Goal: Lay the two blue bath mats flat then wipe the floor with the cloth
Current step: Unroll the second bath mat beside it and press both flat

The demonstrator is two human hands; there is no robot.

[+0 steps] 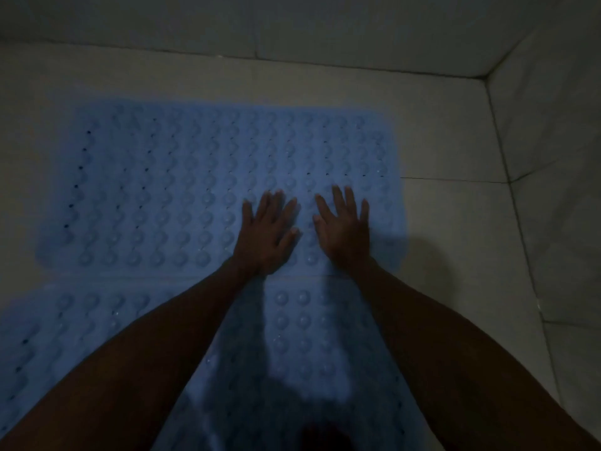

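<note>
Blue and studded with rows of round bumps, the far bath mat (182,190) lies flat on the pale tiled floor (455,229), and both hands press on its near right part. The left hand (268,236) is spread palm down, fingers straight and slightly fanned, thumb out to the side, holding nothing. The right hand (344,229) lies just beside it in the same way, flat on the mat with fingers apart, close to the mat's right edge.

The near bath mat (292,336) sits directly against the far one, their long edges meeting along a seam under the wrists; it also looks flat, though the dim light and the forearms crossing it hide much of its surface. Its left and lower parts run out of the frame. A dark shape at the bottom centre is too shadowed to identify.

Pale walls (553,141) rise behind and to the right, meeting in a corner at upper right.
</note>
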